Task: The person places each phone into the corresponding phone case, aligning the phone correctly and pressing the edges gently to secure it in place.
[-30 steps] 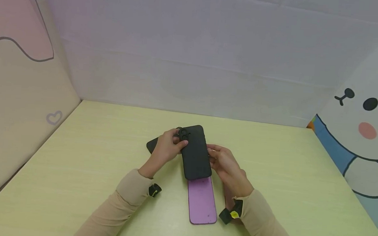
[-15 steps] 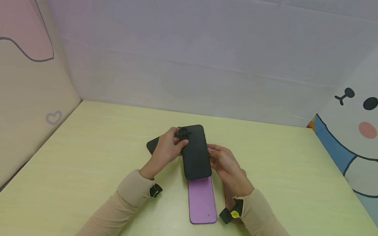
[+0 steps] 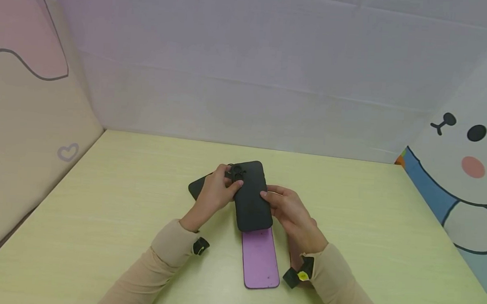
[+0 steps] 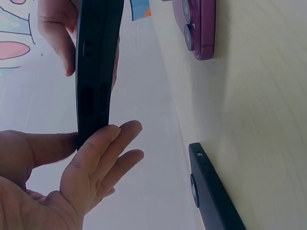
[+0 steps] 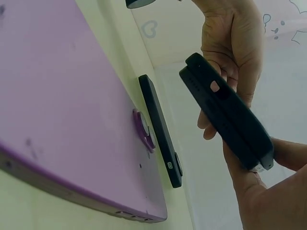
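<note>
Between both hands, above the table, is a black phone case (image 3: pixel 252 205), its camera end at the upper left. In the right wrist view its edge (image 5: pixel 230 115) shows two dark layers, a phone against the case, with skin visible through a cutout. My left hand (image 3: pixel 215 192) pinches the camera corner, thumb on the back. My right hand (image 3: pixel 291 214) grips the right edge, thumb tip on the back and fingers beneath. Below lies a purple phone (image 3: pixel 260 263), its upper end hidden in the head view.
Another black phone (image 3: pixel 197 187) lies behind the left hand, its raised camera ring showing in the left wrist view. A pinkish flat thing (image 3: pixel 294 254) sits partly hidden under the right wrist. The pale table (image 3: pixel 143 174) meets white panels (image 3: pixel 247 78) behind.
My right thumb has moved from the edge onto the back of the black case. The left hand, the case and the phones on the table stay about where they were.
</note>
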A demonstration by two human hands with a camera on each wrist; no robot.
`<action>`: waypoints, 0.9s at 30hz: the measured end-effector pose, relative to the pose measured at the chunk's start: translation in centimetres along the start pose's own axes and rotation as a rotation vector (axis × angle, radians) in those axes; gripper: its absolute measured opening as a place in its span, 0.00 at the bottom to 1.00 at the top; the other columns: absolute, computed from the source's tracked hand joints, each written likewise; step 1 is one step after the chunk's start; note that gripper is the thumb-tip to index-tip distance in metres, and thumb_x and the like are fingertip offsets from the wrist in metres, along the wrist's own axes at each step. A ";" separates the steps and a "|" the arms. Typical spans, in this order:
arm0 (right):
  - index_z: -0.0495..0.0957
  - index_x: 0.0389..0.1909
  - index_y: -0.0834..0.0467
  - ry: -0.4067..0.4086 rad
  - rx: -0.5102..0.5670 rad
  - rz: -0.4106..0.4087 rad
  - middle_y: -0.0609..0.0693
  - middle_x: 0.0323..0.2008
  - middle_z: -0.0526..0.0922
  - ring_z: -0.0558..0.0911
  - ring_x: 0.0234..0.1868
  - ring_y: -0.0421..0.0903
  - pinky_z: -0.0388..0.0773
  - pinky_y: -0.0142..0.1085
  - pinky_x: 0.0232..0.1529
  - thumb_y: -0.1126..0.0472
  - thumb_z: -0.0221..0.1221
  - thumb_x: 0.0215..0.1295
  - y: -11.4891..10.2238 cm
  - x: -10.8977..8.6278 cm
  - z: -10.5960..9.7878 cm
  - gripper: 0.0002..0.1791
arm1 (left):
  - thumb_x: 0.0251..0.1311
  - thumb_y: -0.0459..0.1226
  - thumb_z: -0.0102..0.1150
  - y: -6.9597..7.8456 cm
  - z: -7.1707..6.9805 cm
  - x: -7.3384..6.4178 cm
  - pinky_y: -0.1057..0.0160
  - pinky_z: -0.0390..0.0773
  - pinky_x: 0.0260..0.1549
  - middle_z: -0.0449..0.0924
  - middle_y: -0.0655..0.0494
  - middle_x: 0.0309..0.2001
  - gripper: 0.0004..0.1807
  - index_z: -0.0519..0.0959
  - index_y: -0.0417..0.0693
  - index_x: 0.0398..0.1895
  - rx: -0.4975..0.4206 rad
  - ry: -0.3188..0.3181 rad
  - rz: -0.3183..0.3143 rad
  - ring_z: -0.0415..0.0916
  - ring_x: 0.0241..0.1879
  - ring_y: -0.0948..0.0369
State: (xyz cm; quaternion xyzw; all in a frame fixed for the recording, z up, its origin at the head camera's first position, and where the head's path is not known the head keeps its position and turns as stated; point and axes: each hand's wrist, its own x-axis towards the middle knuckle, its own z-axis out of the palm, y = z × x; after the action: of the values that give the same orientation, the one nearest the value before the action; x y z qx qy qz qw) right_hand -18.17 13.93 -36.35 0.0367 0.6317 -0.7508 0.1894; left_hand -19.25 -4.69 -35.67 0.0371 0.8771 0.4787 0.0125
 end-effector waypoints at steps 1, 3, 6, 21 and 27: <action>0.62 0.60 0.72 -0.006 -0.013 -0.002 0.45 0.35 0.82 0.82 0.36 0.38 0.78 0.30 0.40 0.66 0.51 0.64 0.0 0.0 0.0 0.24 | 0.60 0.40 0.57 0.0 0.0 0.0 0.62 0.81 0.31 0.78 0.36 0.48 0.29 0.62 0.38 0.61 -0.013 -0.005 -0.008 0.82 0.38 0.51; 0.61 0.61 0.71 -0.007 -0.032 -0.007 0.46 0.38 0.80 0.81 0.38 0.38 0.77 0.30 0.41 0.67 0.50 0.65 0.0 -0.1 -0.1 0.24 | 0.59 0.40 0.58 -0.1 0.1 0.0 0.63 0.81 0.29 0.78 0.37 0.48 0.30 0.61 0.40 0.62 -0.031 -0.014 -0.013 0.82 0.36 0.52; 0.61 0.61 0.71 -0.002 -0.047 -0.014 0.48 0.41 0.79 0.79 0.40 0.38 0.76 0.30 0.42 0.67 0.49 0.66 0.0 0.0 -0.2 0.24 | 0.58 0.42 0.59 -0.2 0.1 0.0 0.64 0.81 0.29 0.79 0.39 0.46 0.32 0.60 0.42 0.63 -0.041 -0.021 -0.014 0.82 0.31 0.55; 0.63 0.59 0.70 0.011 -0.047 -0.015 0.49 0.42 0.77 0.78 0.40 0.39 0.74 0.31 0.44 0.66 0.49 0.66 0.0 -0.1 -0.3 0.22 | 0.61 0.38 0.56 -0.4 0.3 0.1 0.58 0.82 0.27 0.78 0.38 0.45 0.29 0.59 0.43 0.63 -0.154 -0.034 0.021 0.82 0.24 0.55; 0.65 0.58 0.70 0.027 -0.066 -0.028 0.48 0.39 0.78 0.78 0.39 0.39 0.75 0.31 0.42 0.66 0.49 0.66 0.0 -0.1 -0.2 0.21 | 0.61 0.37 0.56 -0.4 0.2 0.1 0.59 0.81 0.25 0.80 0.39 0.42 0.28 0.60 0.43 0.62 -0.148 -0.017 0.050 0.81 0.22 0.55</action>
State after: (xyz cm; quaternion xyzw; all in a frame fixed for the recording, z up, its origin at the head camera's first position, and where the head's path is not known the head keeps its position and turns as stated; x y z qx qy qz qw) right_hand -18.07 14.14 -36.34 0.0317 0.6589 -0.7317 0.1715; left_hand -19.35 -4.73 -36.14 0.0621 0.8380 0.5420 0.0104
